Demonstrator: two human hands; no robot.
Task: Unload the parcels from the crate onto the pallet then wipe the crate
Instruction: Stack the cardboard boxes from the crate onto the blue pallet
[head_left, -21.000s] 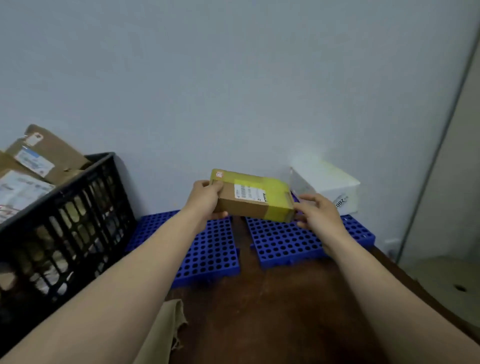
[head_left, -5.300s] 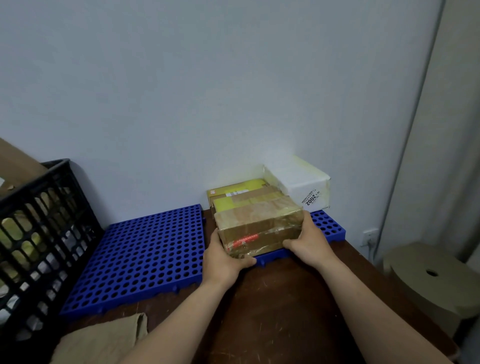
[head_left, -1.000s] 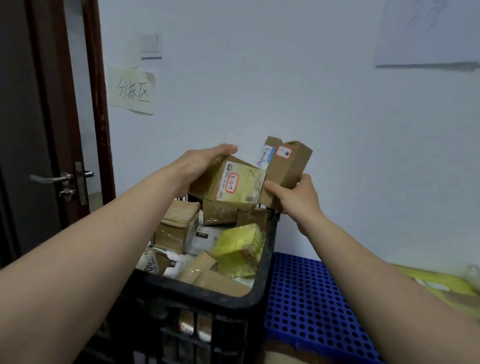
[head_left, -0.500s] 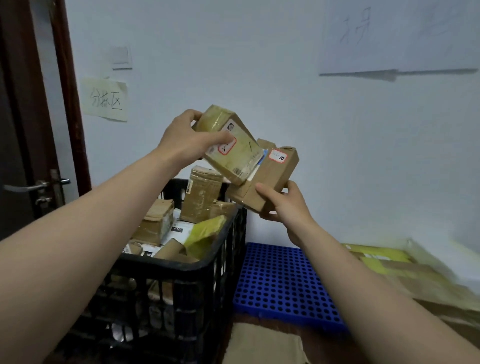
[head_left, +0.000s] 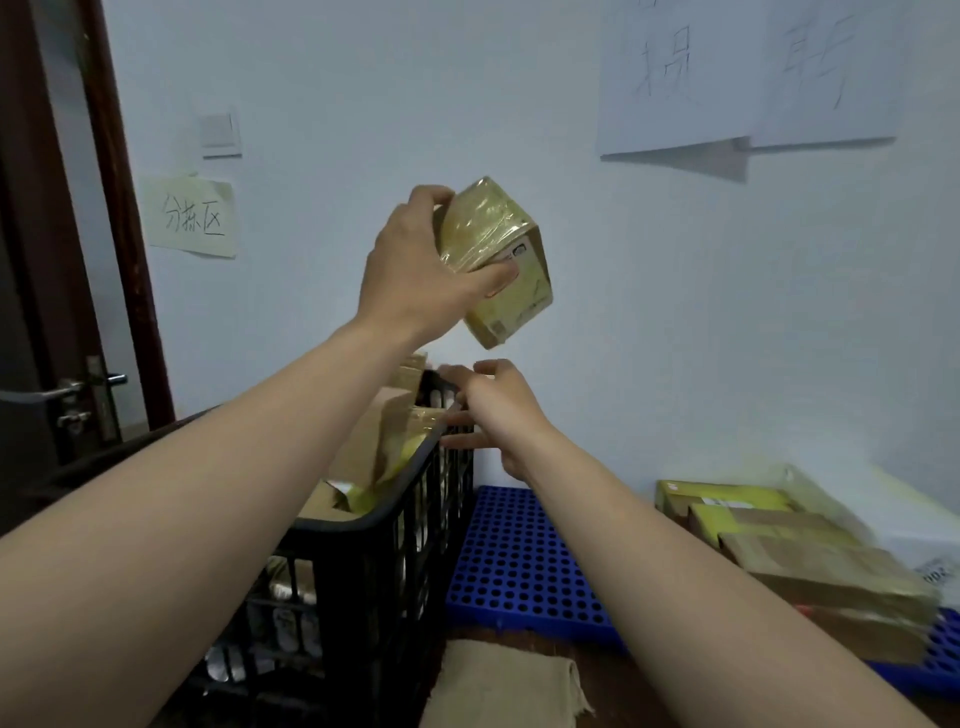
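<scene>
Left hand: I see it raised at upper centre of the frame, grasping one taped parcel. Its fingers curl over the upper edge and the thumb presses across the labelled face.

Parcel: held in the air above the crate, clear of everything else. It is tilted, with the long axis running from upper left to lower right and one corner pointing down.

Right hand: just below the parcel, by the crate's far corner. Its fingers are spread and released, holding nothing. They are blurred, so I cannot tell whether they touch the rim.

Crate: lower left, with other parcels inside.

Pallet: blue, right of the crate, carrying stacked parcels at the right edge.

Cloth: on the tabletop, bottom centre.
</scene>
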